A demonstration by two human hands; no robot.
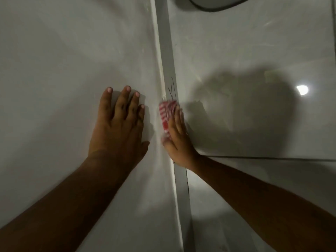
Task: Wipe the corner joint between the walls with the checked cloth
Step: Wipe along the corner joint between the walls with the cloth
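Observation:
A red-and-white checked cloth (166,115) is pressed into the corner joint (164,57), a pale vertical seam between two white walls. My right hand (179,140) holds the cloth flat against the joint, fingers pointing up; the hand and cloth are blurred. My left hand (120,122) lies flat on the left wall (63,60), fingers spread, just left of the joint and holding nothing. A few thin dark lines mark the strip right above the cloth.
The right wall (254,42) is glossy tile with a horizontal grout line (272,158) below my right hand and a bright light reflection (302,90). A dark-rimmed curved object (214,5) sits at the top edge. Shadows fall on the tile.

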